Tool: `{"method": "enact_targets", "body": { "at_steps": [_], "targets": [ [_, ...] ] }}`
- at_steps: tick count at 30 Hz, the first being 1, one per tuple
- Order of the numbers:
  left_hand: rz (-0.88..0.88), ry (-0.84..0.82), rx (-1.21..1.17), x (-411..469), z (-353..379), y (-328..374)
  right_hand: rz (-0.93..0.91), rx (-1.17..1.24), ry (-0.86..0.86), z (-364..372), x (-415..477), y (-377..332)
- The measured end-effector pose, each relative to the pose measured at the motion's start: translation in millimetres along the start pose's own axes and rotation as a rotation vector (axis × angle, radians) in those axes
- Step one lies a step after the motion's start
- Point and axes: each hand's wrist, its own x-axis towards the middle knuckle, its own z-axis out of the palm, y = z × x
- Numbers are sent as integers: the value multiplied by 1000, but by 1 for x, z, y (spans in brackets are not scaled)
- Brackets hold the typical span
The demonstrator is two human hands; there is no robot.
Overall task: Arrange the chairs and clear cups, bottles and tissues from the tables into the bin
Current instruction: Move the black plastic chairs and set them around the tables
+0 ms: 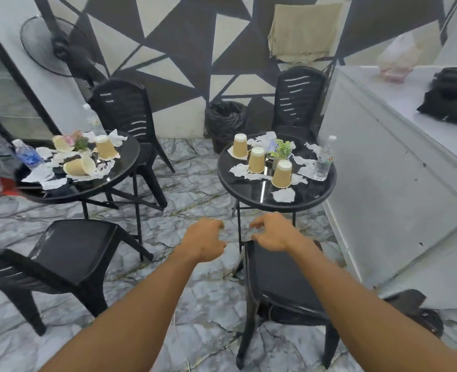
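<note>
Reaching out over the marbled floor, the left hand (204, 241) and the right hand (271, 234) hang side by side, fingers loosely curled and holding nothing. The right hand is over the far corner of the near right chair (283, 277); whether it touches the seat cannot be told. The near left chair (74, 248) stands askew, its seat towards the left worktop (125, 158).

Beyond the hands, the right worktop (249, 191) carries three upside-down paper cups: a near cup (282, 173), a middle cup (257, 159) and a far cup (240, 146). An upright water bottle (324, 159) stands at its right edge, and torn tissues (283, 195) lie scattered around a small plant (282, 150).

The left worktop holds an upturned cup (104, 147), a tipped cup (79, 166) on its side, a lying bottle (27, 155) at the left edge and more crumpled paper.

A far left chair (125, 108) and a far right chair (298, 98) stand behind the worktops; the black-bagged bin (224, 122) sits between them against the wall.
</note>
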Motion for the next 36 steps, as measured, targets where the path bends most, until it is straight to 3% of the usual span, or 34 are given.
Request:
{"method": "enact_targets", "body": {
  "at_steps": [6, 12, 21, 30, 36],
  "targets": [
    [-59, -49, -13, 56, -19, -58, 1, -8, -33, 14, 88, -36],
    [-94, -110, -5, 163, -52, -124, -23, 6, -60, 13, 230, -58],
    [-104, -85, 23, 352, -152, -184, -50, -31, -59, -66, 434, -104],
    [9, -43, 71, 567, -218, -243, -3, -11, -27, -121, 638, -113],
    [51, -136, 63, 730, -258, -268, 98, -43, -9, -178, 778, -102]
  ]
}}
